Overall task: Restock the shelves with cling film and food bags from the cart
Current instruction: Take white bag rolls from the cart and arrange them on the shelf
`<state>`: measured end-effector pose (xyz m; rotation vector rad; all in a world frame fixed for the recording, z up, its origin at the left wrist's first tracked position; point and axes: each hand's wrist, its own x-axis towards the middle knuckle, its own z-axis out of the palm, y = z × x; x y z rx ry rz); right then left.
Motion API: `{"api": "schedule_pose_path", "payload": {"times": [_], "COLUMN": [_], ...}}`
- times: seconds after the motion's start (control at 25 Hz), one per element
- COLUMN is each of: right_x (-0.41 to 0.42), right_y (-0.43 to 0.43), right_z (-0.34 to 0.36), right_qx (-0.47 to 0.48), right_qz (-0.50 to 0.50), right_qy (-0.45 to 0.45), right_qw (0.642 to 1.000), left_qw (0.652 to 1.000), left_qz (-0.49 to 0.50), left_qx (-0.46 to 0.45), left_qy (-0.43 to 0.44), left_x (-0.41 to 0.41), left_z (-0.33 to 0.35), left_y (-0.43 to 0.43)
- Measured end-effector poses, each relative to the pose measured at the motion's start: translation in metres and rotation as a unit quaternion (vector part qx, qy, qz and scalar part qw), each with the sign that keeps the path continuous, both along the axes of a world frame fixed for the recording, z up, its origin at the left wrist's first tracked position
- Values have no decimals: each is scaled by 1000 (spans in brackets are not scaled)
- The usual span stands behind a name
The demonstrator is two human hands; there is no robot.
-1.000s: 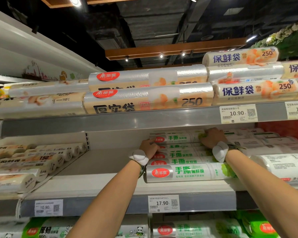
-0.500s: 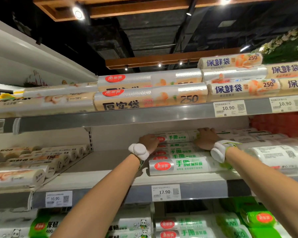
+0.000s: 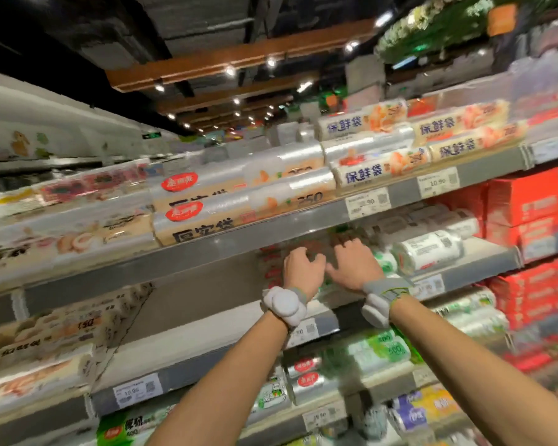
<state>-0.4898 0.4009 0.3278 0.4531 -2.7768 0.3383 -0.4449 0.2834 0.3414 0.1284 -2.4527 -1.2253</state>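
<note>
Reaching into the middle shelf point(image 3: 471, 268) of a shop rack, both hands over the stack of green-printed cling film rolls point(image 3: 384, 263), which lies crosswise on the shelf board beneath the upper shelf point(image 3: 271, 231); the view is heavily blurred, so fine contact cannot be read; the cart is out of view

Handling, as judged: each roll is probably light and stiff along its length, being film wound on a core; the glossy wrapper looks slippery, and a round roll stacked on others is apt to shift sideways or slide off the pile; the surest hold would be round the body at mid-length or with a palm at each end, and pressure on the wrapper should stay moderate to spare the film

Left hand point(image 3: 303, 270): back of the hand uppermost, fingers point(image 3: 298, 254) loosely curled above the left end of the stack; whether they clasp a roll cannot be told

Right hand point(image 3: 356, 267): fingers point(image 3: 351, 246) apart and nearly straight, thumb pointing toward the left hand, spread over the top of the stack, holding nothing visible; a white-labelled roll point(image 3: 429, 251) lies just beside it to the right; food bag rolls point(image 3: 364, 173) fill the upper shelf
</note>
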Motion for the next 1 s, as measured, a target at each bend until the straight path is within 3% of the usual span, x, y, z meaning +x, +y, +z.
{"api": "schedule_pose_path", "payload": {"times": [0.24,0.48,0.8,1.0], "right_x": [64,171,315,371], "right_y": [70,197,375,446], "right_z": [-29,-105,-202,-239], "right_qx": [-91,-44,-81,-122], "right_qz": [-28,-127,-275,-369], "right_qy": [35,-56,-213,-271], "right_qw": [995,989,934,881], "left_qw": [989,958,889,813], "left_qz": [-142,-276,-431,-514], "left_qx": [-18,-76,-56,-1], "left_qy": [34,-16,-145,-274], "left_x": [27,94,199,223], "left_z": [-26,-87,-181,-228], "left_y": [58,171,357,422]}}
